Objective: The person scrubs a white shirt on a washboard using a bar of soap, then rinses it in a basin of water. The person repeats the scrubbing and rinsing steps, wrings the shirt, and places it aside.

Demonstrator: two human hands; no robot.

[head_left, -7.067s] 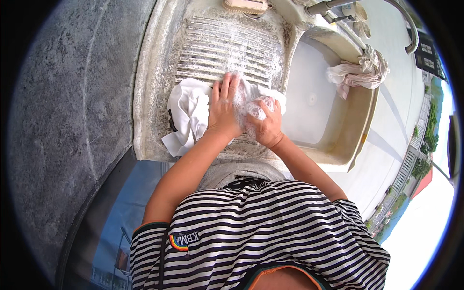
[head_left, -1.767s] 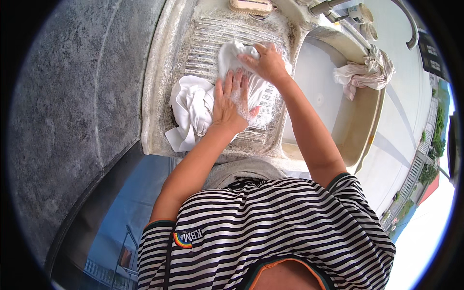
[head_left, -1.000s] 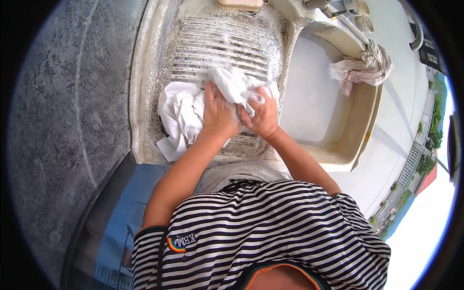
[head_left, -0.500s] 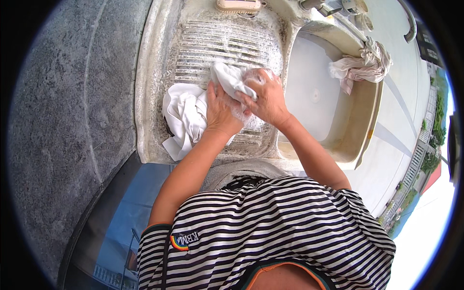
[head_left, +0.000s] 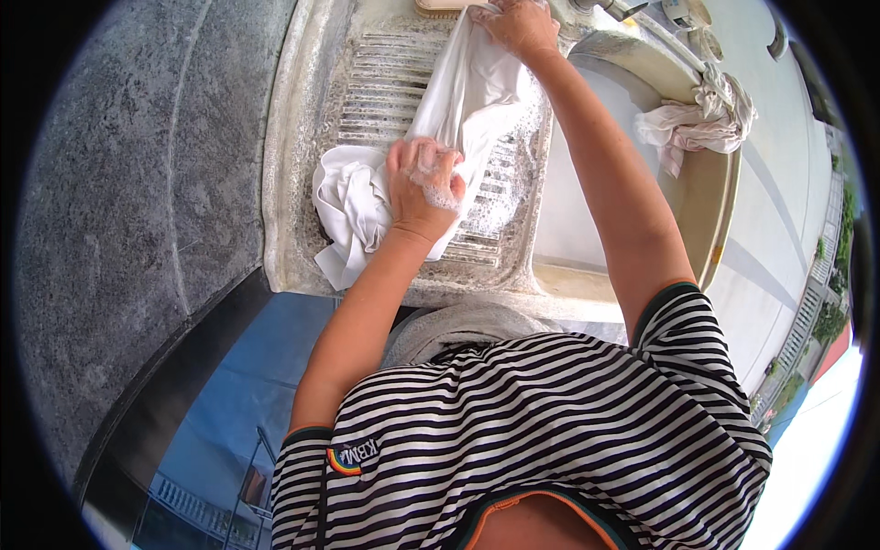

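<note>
Setting: outdoors, high up; small buildings and trees (head_left: 830,316) show far below at the right rim, and a rough grey wall (head_left: 137,183) curves along the left.
Surface: a stained, cream-coloured washboard (head_left: 385,92) with raised ribs, moulded as one piece with a basin (head_left: 710,220) on its right; suds lie across the ribs.
Basin: pale inside, mostly hidden by the right forearm; whether it holds water cannot be told.
Basin rim: a crumpled pinkish rag (head_left: 701,124) hangs over the far right edge, well apart from both hands.
Far edge: a tan brush (head_left: 440,5) is partly cut off at the top, just beside the right hand; a metal tap (head_left: 610,7) stands at the corner of the basin.
Cloth (head_left: 467,92): white and wet, stretched along the washboard from its far edge to the near left, where the loose part lies bunched.
Left hand (head_left: 422,188): soapy, fingers curled together, pressing the cloth down onto the ribs.
Right hand (head_left: 518,23): arm reached out, fingers closed on the far end of the cloth, holding it taut at the top of the board.
Person: a striped shirt (head_left: 532,431) fills the lower part of the view.
</note>
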